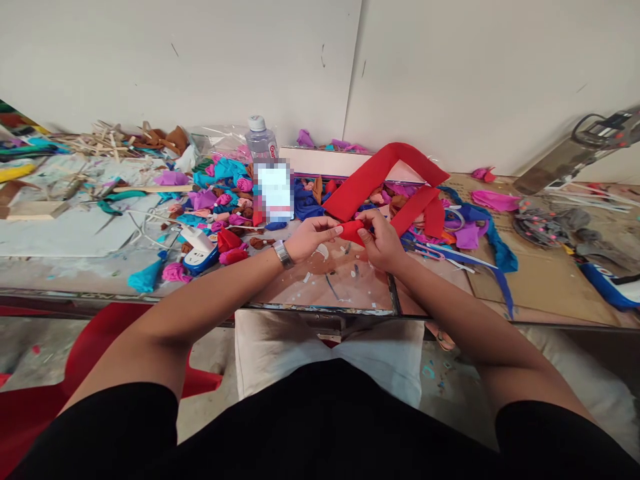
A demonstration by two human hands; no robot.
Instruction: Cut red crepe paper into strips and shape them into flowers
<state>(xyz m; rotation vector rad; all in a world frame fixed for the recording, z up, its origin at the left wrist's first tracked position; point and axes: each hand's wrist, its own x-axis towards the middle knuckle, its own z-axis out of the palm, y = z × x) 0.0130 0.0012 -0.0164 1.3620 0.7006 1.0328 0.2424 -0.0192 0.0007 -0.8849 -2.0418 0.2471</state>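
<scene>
Left hand [311, 240] and right hand [384, 244] pinch a small red cloth [352, 232] over the table [350, 288], apparently only part-folded though partly hidden, while finished-looking cloth bundles [245, 185] lie heaped at left.

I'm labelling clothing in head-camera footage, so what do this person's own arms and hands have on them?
Plain black short sleeves end above the elbows, leaving the forearms uncovered. A shiny, silver-coloured metal band, perhaps a watch, circles the left wrist; no band shows on the right. The left hand and right hand are ungloved.
</scene>
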